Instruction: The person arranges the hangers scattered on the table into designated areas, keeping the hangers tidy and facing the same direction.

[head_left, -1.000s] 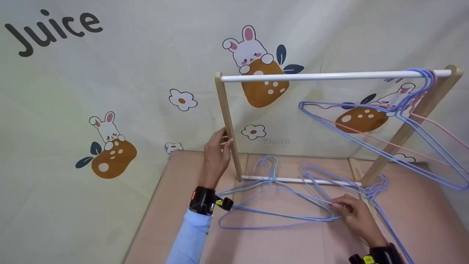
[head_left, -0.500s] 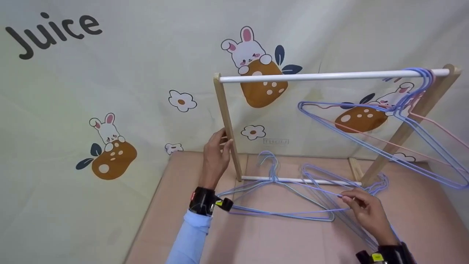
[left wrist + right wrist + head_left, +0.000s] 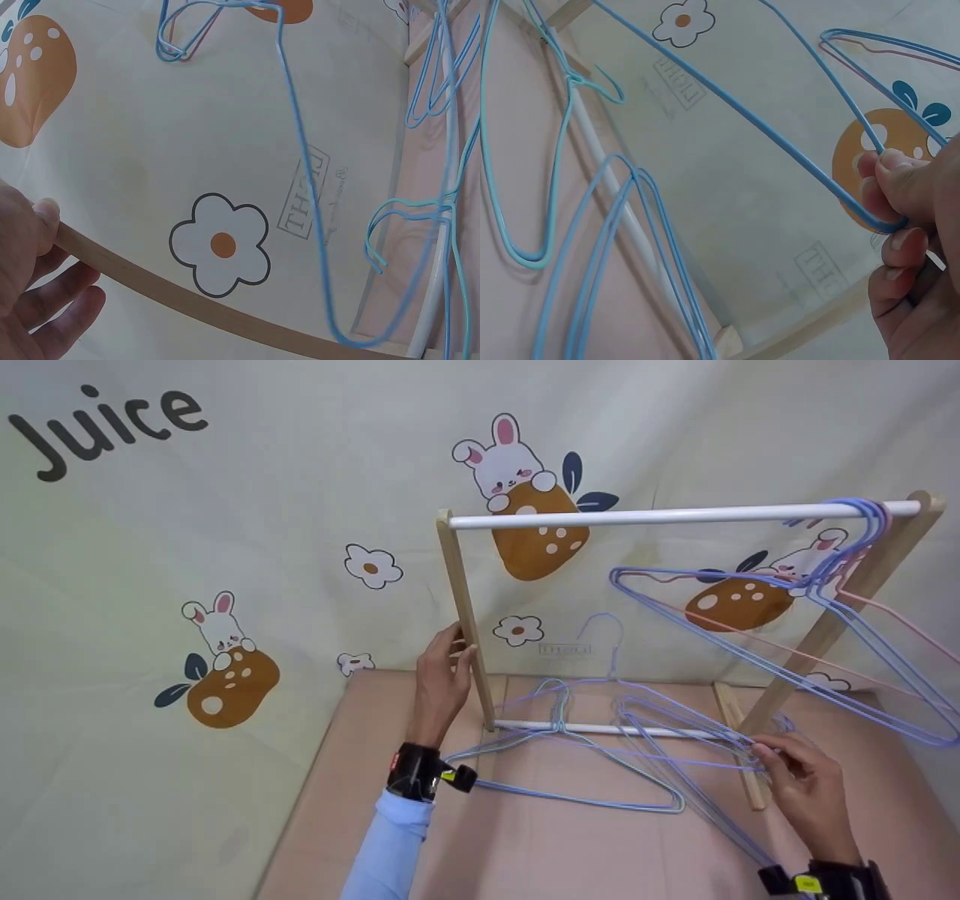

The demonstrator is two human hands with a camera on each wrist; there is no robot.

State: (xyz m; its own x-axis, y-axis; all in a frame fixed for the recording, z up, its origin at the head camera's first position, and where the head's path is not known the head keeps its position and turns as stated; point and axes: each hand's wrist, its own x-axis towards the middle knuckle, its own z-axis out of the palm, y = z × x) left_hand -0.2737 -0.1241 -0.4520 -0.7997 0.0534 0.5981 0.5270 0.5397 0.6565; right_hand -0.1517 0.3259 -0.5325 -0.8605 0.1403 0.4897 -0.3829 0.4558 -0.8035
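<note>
A pale cloth wall point(image 3: 300, 510) with bunnies point(image 3: 504, 454), flowers point(image 3: 373, 564) and the word "Juice" point(image 3: 105, 424) at the far left stands behind a pink floor point(image 3: 525, 855).

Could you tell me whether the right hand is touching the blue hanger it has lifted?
Touching. The right wrist view shows the right hand pinching the blue hanger at its corner.
</note>
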